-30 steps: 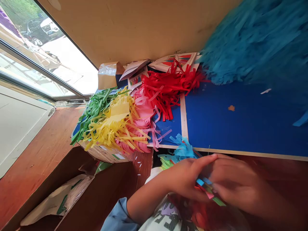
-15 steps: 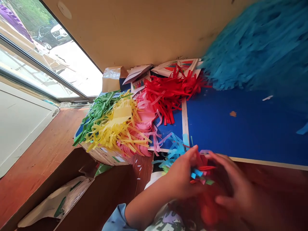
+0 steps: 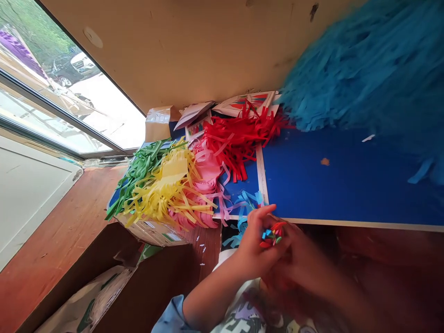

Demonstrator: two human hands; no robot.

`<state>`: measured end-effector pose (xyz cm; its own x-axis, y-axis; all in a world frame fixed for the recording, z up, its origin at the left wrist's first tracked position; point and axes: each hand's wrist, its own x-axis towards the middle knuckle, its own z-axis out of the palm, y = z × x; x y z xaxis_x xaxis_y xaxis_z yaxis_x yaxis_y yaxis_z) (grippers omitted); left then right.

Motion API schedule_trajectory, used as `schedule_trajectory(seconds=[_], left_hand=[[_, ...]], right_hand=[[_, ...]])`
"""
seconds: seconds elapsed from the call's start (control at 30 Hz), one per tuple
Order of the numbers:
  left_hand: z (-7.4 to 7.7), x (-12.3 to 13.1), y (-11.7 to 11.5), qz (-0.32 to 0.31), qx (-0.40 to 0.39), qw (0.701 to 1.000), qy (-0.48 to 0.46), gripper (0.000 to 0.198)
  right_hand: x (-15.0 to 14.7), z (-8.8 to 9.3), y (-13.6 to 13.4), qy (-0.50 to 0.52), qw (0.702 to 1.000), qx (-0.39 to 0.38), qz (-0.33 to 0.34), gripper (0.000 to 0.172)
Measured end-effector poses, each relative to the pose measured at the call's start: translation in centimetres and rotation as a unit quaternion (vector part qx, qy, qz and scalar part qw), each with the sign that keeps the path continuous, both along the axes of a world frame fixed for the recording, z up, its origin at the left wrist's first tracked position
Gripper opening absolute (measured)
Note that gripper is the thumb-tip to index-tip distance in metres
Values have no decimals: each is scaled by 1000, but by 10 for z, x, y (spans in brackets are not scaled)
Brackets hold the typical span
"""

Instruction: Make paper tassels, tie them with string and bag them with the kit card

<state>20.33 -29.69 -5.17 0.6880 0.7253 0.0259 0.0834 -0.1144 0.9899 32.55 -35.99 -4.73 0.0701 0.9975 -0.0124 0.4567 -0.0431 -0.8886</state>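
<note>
As the right hand [image 3: 300, 254] comes back against the left hand [image 3: 255, 240], the multicoloured strips [image 3: 272, 235] bunch tighter, apparently better gathered; the left grasps them near the blue tabletop [image 3: 312, 185], the right's grip too blurred to tell, while red fringe [image 3: 236, 134] lies towards the beige wall [image 3: 208, 51], bright window [image 3: 104, 115] at left

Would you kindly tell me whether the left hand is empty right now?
No, the left hand is curled around a bundle of strips whose blue, red and green ends show.

The left sleeve [image 3: 169, 317] is plain light blue; the white garment [image 3: 243, 315] carries black and purple print.
</note>
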Motion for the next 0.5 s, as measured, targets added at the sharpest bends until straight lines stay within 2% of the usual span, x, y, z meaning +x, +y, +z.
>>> schedule_trajectory(seconds=[0.1, 0.33, 0.5], left_hand=[[0, 0, 0, -1, 26, 1000, 10, 55], [4, 5, 0, 16, 13, 1000, -20, 63], [8, 5, -2, 25, -43, 995, -86, 69]], right_hand=[[-3, 0, 3, 15, 1000, 18, 6, 34], [-7, -19, 5, -58, 994, 86, -31, 22], [-7, -15, 4, -36, 997, 50, -37, 11]])
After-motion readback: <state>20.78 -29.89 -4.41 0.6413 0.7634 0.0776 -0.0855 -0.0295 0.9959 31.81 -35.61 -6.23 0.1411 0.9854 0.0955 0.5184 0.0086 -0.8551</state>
